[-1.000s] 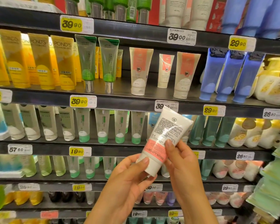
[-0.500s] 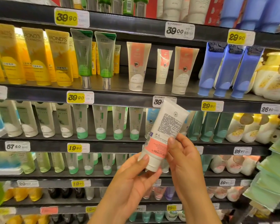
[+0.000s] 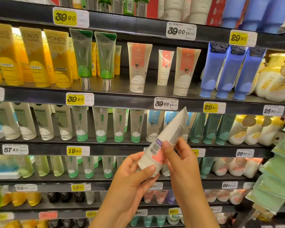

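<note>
**Ana:** White-and-coral tube [image 3: 169,135], where is it exactly?

**Ben:** It's off the shelf [image 3: 39,149] and held in the air in front of the racks. It slants with the cap toward seven o'clock and the crimped end toward one o'clock, just under the 39.00 price tag [image 3: 166,103].

**Ana:** And the grip?

**Ben:** The left hand [image 3: 132,181] pinches the cap end between thumb and fingers. The right hand [image 3: 183,163] curls round the middle, with the thumb lying over the printed back.

**Ana:** So the person is reading the label?

**Ben:** That's my guess. To do it well, I'd slide the right thumb off the small print. Then I'd let the left fingers roll the cap until the text faces squarely up. Most of the hold should stay on the firm cap, since the soft body probably buckles under a squeeze.

**Ana:** And when the reading is done?

**Ben:** The matching tubes [image 3: 139,68] stand at twelve o'clock, one shelf up. That's likely where it goes back, cap down like the others.
</note>
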